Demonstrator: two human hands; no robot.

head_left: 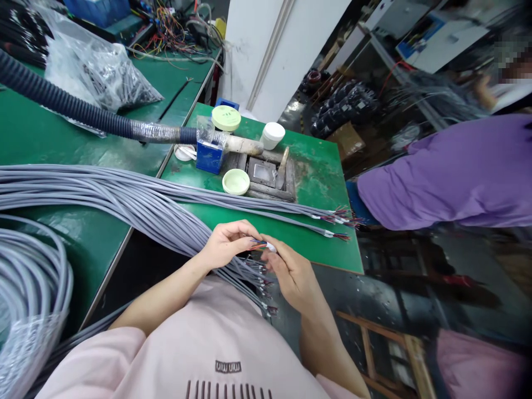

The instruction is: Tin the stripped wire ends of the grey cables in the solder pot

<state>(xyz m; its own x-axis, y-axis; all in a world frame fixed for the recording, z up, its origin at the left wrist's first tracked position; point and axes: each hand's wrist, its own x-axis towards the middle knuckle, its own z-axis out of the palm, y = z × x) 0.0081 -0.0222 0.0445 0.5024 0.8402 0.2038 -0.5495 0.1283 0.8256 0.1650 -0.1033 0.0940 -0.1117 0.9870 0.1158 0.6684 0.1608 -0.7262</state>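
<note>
Left hand (228,241) pinches thin multicoloured wires (258,244); right hand (294,274) pinches white-wrapped cable end (271,247), near centre, apparently steadying it; long grey round cables (158,191) cross green tabletop (320,166) beyond, ends together at right, seemingly for easy reach

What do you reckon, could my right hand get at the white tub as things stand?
Probably not straight away: the right hand is holding a cable end. Once freed, it likely could, since the gray cables between it and the white tub look low enough to reach over.
</note>
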